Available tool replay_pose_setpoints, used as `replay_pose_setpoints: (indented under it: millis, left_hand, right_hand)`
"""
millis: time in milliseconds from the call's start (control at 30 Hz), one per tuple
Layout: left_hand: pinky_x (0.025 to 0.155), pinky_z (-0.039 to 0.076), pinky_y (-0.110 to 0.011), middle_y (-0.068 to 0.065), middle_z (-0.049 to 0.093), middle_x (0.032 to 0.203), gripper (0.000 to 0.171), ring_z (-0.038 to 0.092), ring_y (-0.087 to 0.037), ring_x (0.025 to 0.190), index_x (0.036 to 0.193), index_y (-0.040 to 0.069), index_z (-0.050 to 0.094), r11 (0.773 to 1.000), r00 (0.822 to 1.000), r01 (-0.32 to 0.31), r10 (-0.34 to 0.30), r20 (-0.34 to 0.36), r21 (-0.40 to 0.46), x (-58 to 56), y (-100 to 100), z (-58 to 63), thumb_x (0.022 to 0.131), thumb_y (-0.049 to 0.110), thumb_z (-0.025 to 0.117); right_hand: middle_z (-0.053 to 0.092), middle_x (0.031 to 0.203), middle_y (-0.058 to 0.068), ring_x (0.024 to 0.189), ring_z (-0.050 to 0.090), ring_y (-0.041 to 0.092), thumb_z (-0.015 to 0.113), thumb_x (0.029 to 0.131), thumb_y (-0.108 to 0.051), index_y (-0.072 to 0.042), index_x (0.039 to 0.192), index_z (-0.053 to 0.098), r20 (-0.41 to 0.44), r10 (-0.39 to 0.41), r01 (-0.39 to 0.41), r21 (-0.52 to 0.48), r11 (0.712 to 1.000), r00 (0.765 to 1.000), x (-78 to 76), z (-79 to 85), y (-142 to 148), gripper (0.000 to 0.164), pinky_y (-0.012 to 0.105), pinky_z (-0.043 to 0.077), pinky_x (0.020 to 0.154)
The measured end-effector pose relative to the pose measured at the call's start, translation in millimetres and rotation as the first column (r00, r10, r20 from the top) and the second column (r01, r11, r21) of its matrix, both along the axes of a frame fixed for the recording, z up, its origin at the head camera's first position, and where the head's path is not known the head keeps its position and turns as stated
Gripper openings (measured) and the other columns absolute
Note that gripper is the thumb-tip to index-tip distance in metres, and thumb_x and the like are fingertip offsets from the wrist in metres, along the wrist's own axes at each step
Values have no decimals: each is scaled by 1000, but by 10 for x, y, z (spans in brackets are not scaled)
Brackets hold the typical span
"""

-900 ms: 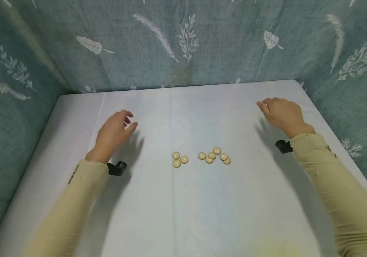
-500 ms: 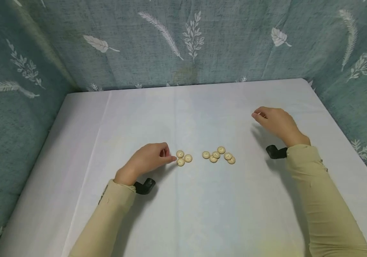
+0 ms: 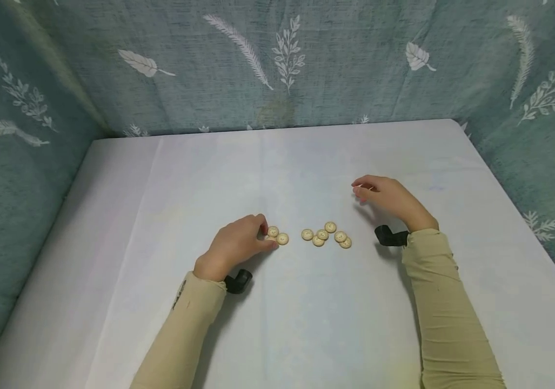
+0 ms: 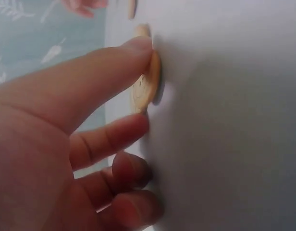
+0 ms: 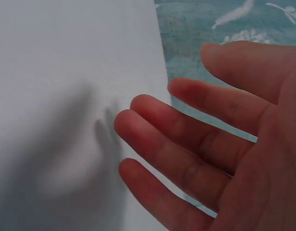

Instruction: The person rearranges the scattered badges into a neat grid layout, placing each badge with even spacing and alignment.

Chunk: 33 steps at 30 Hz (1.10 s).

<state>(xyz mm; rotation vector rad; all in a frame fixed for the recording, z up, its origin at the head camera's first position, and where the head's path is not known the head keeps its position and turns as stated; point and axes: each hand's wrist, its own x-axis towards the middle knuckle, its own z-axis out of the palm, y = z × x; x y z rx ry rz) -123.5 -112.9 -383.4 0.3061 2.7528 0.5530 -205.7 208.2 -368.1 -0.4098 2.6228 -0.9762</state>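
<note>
Small round cream-tan buttons lie in two groups on the white-covered table [image 3: 199,183]. My left hand [image 3: 239,243] is at the left group of three. Its thumb and index finger are at opposite edges of one button [image 4: 145,89], pinching it low at the cloth. Beside it in the head view lie two more, an upper button [image 3: 273,231] and a right-hand button [image 3: 283,239]. My right hand [image 3: 388,199] hovers above the table at the right, fingers loosely bent and spread, holding nothing; the right wrist view shows its bare fingers [image 5: 153,137].
The right group holds several buttons, some overlapping, including a left one [image 3: 307,234], a top one [image 3: 330,227] and a lower right one [image 3: 346,243]. A green leaf-patterned curtain [image 3: 185,97] encloses the table's back and sides.
My left hand has come down rightward from the table's left side to the left button group. My right hand has moved left and nearer, toward the right group. The buttons lie much the same.
</note>
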Motion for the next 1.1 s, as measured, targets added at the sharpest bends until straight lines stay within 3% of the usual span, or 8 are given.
replay_pose_setpoints:
  millis: [133,367,600,800,1100]
  left_hand:
    - [62,38,-30,4,53,78,34,47,-15,69,89,16,54,999,1000,18,-18,7,33,-53,18,17,75,43,68]
    - [61,36,-31,-1,49,77,33,45,-16,68,95,16,54,998,999,17,-19,34,66,-86,16,8,76,39,68]
    - [63,37,-30,1,50,79,25,45,-15,70,92,18,55,992,1000,22,-20,-20,126,-116,28,-78,79,35,66]
    - [63,37,-30,2,50,79,23,45,-14,70,92,18,57,987,998,31,-21,-68,158,-119,34,-113,79,36,65]
    - [71,38,-30,0,52,85,24,47,-16,76,98,15,59,969,997,65,-71,17,240,-149,-23,-52,77,21,69]
  right_hand:
    - [62,98,4,91,55,19,45,91,-41,-14,121,52,23,-6,6,10,1000,1000,0,-94,-53,41,41,37,84]
    - [56,112,7,103,49,23,49,90,-38,-14,120,53,-5,4,-3,25,1000,1000,37,-150,-151,38,42,36,87]
    - [56,108,5,101,50,22,54,88,-32,-13,116,56,-53,32,-31,11,999,998,77,-134,-283,33,40,38,85]
    - [55,104,3,97,51,19,56,88,-28,-11,115,57,-110,144,-141,38,989,983,115,-121,-464,31,37,39,84]
    - [56,107,3,98,50,19,60,85,-28,-10,112,60,-180,281,-264,113,958,943,200,-115,-766,33,36,38,87]
